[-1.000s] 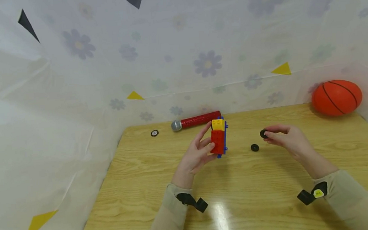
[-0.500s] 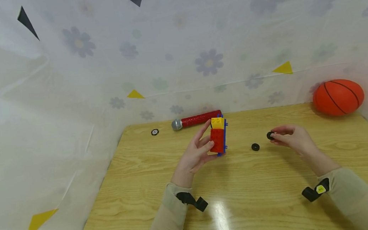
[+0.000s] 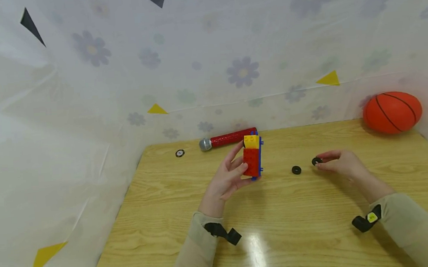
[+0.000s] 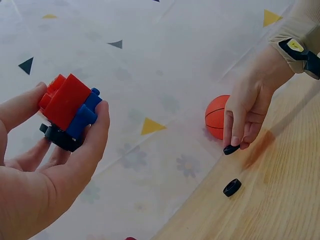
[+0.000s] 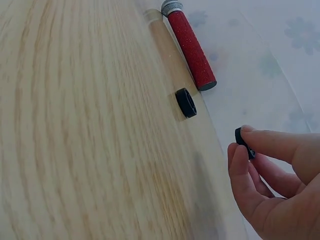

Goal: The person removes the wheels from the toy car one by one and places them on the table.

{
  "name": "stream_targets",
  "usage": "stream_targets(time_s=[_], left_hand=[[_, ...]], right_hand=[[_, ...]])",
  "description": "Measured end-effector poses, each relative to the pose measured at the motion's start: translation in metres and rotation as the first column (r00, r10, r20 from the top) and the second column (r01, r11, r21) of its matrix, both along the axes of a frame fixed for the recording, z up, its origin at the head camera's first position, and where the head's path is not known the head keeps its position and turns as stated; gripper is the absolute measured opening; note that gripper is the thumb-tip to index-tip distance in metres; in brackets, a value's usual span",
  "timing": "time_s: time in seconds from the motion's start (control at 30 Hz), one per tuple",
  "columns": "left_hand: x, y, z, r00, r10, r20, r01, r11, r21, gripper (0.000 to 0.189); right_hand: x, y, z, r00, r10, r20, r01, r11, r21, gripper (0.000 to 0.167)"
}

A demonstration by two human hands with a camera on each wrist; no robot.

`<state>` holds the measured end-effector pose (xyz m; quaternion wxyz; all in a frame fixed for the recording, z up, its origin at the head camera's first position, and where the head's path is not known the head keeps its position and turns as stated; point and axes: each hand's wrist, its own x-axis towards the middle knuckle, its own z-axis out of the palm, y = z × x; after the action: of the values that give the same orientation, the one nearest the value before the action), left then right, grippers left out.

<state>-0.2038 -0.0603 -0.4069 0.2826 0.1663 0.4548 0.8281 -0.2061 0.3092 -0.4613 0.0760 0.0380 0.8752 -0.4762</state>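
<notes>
My left hand (image 3: 226,178) grips a toy car of building blocks (image 3: 251,160), red and yellow on a blue base with axle pegs along its side. It is held up above the table, and the left wrist view shows black wheels (image 4: 61,138) on the side toward the palm. Between thumb and fingers my right hand (image 3: 341,165) pinches a small black toy wheel (image 5: 244,144), just above the table. A second black wheel (image 3: 296,170) lies flat on the wood, between the two hands and nearer the right one.
Along the back of the wooden table (image 3: 189,201) lies a red toy microphone (image 3: 229,138) with a silver head. Left of it is a small black-and-white disc (image 3: 179,153). An orange ball (image 3: 392,112) sits at the back right. Flowered sheeting (image 3: 209,67) rises behind the table.
My right hand has drawn slightly right, away from the wheel on the table, then lowered a little with its own wheel. The left hand and toy car have hardly moved.
</notes>
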Motion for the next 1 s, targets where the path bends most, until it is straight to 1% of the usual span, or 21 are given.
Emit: stream_targets(time_s=[0.2, 0.33, 0.53, 0.67, 0.8, 1.0], left_hand=[[-0.001, 0.0, -0.002, 1.0, 0.017, -0.022, -0.018, 0.999, -0.041, 0.068], [-0.001, 0.0, -0.001, 1.0, 0.028, -0.006, -0.029, 0.998, -0.048, 0.062], [-0.001, 0.0, -0.001, 0.999, 0.041, 0.01, -0.04, 0.998, -0.051, 0.06], [-0.001, 0.001, -0.001, 0.999, 0.049, 0.011, -0.049, 0.996, -0.07, 0.057], [-0.002, 0.002, -0.002, 0.998, 0.055, 0.012, -0.053, 0.995, -0.088, 0.054], [-0.002, 0.001, -0.002, 0.998, 0.054, 0.026, -0.052, 0.995, -0.082, 0.058]], right_hand=[[-0.003, 0.003, -0.008, 1.0, 0.011, -0.004, -0.011, 0.998, 0.067, 0.063], [-0.004, 0.004, -0.011, 1.0, 0.018, -0.004, -0.018, 0.995, 0.094, 0.062], [-0.005, 0.002, -0.015, 0.999, 0.038, -0.028, -0.033, 0.984, 0.174, 0.058], [-0.005, -0.001, -0.016, 0.998, 0.049, -0.027, -0.043, 0.985, 0.165, 0.055], [-0.005, -0.002, -0.018, 0.998, 0.049, -0.035, -0.042, 0.982, 0.185, 0.053], [-0.005, -0.005, -0.019, 0.998, 0.052, -0.039, -0.042, 0.976, 0.215, 0.049]])
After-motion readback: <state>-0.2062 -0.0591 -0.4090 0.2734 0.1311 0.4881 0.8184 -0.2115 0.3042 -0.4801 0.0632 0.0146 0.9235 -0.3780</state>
